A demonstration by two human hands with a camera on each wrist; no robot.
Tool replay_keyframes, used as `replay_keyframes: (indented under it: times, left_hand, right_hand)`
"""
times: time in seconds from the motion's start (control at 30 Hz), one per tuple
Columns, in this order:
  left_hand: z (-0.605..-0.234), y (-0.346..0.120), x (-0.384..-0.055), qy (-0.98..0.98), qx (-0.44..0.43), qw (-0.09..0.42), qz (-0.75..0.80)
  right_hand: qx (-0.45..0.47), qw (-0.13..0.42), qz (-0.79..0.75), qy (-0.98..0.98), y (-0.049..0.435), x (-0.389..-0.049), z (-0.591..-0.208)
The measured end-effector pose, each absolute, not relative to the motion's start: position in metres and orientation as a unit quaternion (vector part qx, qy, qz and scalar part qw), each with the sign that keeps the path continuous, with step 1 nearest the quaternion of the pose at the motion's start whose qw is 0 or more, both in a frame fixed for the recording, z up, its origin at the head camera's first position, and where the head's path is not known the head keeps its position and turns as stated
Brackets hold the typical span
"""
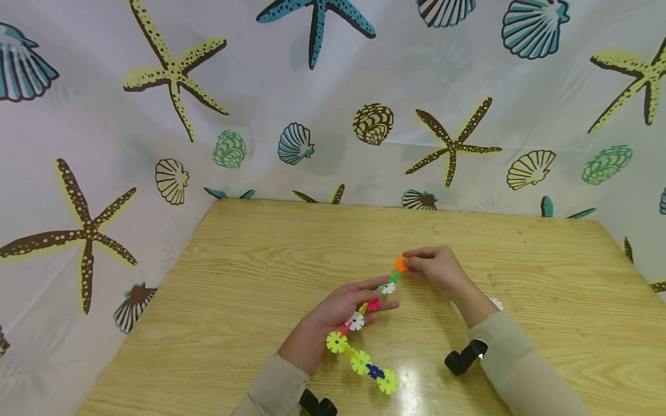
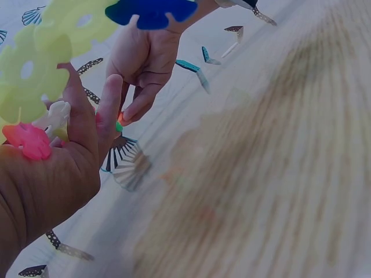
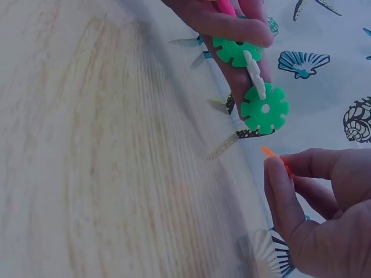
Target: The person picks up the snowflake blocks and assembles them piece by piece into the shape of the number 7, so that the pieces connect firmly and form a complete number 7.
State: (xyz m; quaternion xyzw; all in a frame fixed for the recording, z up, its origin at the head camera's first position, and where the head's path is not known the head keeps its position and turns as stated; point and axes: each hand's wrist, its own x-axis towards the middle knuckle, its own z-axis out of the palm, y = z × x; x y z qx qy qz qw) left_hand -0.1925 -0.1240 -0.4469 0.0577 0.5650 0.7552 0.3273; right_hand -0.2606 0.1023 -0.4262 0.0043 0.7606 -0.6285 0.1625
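A chain of interlocking notched plastic discs (image 1: pixel 360 362), in yellow, blue, white, pink and green, runs across my left hand (image 1: pixel 338 306). The left thumb presses the chain against the fingers, and the yellow and blue end hangs down past the wrist. At its far end a green disc (image 3: pixel 265 109) sticks out beyond the left fingertips, joined to a white disc (image 3: pixel 254 75) seen edge-on. My right hand (image 1: pixel 439 268) pinches an orange disc (image 3: pixel 284 164) between thumb and fingers. In the right wrist view a small gap separates the orange disc from the green one.
A wooden table (image 1: pixel 250 260) lies beneath both hands. Beyond it hangs a white cloth (image 1: pixel 333 104) printed with starfish and shells. Another white disc (image 1: pixel 496 303) lies on the table, partly behind the right forearm. Each sleeve carries a black wrist camera (image 1: pixel 465 357).
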Motion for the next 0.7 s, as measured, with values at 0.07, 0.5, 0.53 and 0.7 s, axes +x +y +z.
replay_keyframes:
  times: [0.07,0.5,0.53,0.7]
  left_hand:
    - [-0.4476,-0.1245,-0.1930,0.564,0.057,0.329,0.755]
    - [-0.4487,-0.1252,-0.1931,0.564,0.056,0.329,0.755]
    - [-0.4489,-0.1252,-0.1932,0.562,0.056,0.331,0.756]
    - [-0.4492,-0.1249,-0.1936,0.552,0.060,0.337,0.760]
  right_hand:
    - [0.006,0.167,-0.631,0.757,0.1030,-0.2593,-0.4260]
    - [-0.014,0.191,-0.650,0.736,0.1098,-0.2532,-0.4245]
    - [-0.013,0.195,-0.652,0.733,0.1102,-0.2526,-0.4243]
    - [-0.007,0.207,-0.666,0.717,0.1123,-0.2508,-0.4254]
